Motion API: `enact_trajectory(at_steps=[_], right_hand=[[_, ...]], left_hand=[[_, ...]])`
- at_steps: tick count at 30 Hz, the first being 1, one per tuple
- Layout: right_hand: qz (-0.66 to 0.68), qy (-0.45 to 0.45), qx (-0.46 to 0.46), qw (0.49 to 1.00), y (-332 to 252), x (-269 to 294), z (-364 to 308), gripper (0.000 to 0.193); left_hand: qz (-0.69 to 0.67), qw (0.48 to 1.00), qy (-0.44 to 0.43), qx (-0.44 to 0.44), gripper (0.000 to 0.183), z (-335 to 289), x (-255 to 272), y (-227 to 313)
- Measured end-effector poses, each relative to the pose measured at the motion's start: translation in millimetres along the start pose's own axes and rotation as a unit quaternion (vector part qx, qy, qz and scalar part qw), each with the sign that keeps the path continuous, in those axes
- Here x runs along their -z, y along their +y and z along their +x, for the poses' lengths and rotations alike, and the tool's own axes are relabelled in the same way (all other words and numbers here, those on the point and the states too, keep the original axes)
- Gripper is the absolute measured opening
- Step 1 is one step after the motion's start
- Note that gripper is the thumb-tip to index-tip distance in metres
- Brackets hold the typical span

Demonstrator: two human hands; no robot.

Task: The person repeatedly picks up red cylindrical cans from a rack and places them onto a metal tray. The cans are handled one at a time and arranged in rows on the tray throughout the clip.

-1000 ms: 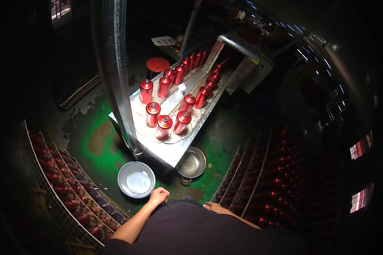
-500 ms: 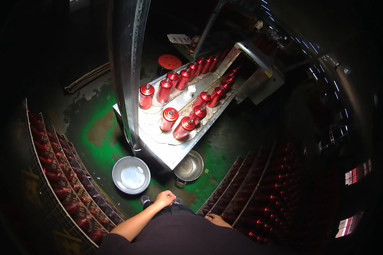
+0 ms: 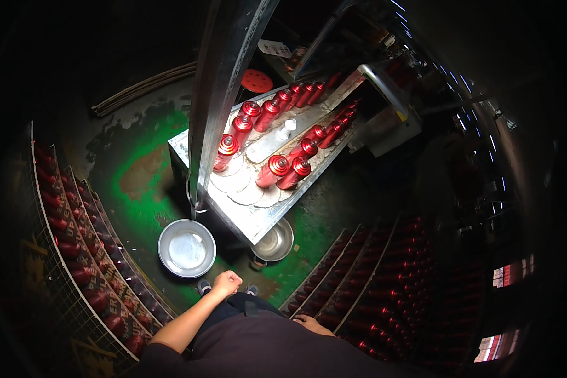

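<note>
My left hand [image 3: 227, 282] is held in front of my waist, its fingers curled into a loose fist with nothing visible in it. At my right side, by the waist, my right hand [image 3: 313, 324] rests against dark clothing with its fingers stretched out and no object in it. Ahead of me stands a metal conveyor table [image 3: 251, 233] with pale round plates. Two rows of shiny red bottles stand upright on it, one row with a near red bottle [image 3: 273, 171], the other with a red bottle [image 3: 225, 153]. A small white piece [image 3: 286, 130] sits between the rows.
A pale basin [image 3: 186, 248] and a metal pot [image 3: 274, 242] sit on the green floor near the table. Racks of red bottles flank me on the left [image 3: 75, 233] and right [image 3: 372, 283]. A metal post [image 3: 225, 88] rises beside the table. Behind it is a red stool [image 3: 257, 80].
The right row of bottles has moved away along the table; the left row has come nearer. My view has shifted slightly. Both hands keep nearly the same pose.
</note>
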State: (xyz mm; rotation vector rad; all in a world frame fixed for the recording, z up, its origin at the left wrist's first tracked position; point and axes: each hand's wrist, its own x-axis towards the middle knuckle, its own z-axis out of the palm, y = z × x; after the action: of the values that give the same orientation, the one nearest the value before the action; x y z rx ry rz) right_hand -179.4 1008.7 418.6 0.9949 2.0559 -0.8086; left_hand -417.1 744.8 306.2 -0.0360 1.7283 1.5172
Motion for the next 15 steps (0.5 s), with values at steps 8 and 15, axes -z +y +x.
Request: enact_trajectory(at_steps=[8,15], right_hand=[[-0.020,-0.016,0.037,0.999,-7,-2,33,0.062],[-0.081,-0.020,0.076,0.994,-25,9,47,0.062]], left_hand=[[-0.053,0.998,0.024,-0.004,0.011,0,21,1],[-0.140,0.989,0.047,0.000,0.007,8,28,-21]])
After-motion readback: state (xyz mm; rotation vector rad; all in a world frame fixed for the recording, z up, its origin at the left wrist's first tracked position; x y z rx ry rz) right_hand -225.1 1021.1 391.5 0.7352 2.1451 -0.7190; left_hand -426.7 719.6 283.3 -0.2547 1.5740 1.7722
